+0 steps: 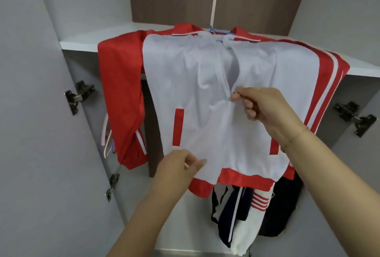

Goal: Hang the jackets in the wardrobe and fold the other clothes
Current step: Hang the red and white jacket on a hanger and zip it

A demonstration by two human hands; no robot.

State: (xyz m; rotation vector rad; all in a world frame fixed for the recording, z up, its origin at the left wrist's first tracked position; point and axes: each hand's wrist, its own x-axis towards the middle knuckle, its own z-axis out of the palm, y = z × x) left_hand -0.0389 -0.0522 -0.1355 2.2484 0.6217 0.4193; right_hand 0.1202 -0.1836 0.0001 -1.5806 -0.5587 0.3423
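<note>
A white jacket with red sleeves and red hem (197,83) hangs on a blue hanger (213,30) inside the open wardrobe, facing me. Its zip is closed from the hem to about mid-chest and open above. My right hand (265,108) pinches the zip pull at mid-chest. My left hand (181,164) pinches the white cloth near the hem, left of the zip.
A white shelf (82,40) crosses the wardrobe above the rail. Other garments, dark blue, white with red stripes and black (267,205), hang behind and below the jacket. Pink hangers (107,139) hang at the left. Door hinges (79,96) sit on both open doors.
</note>
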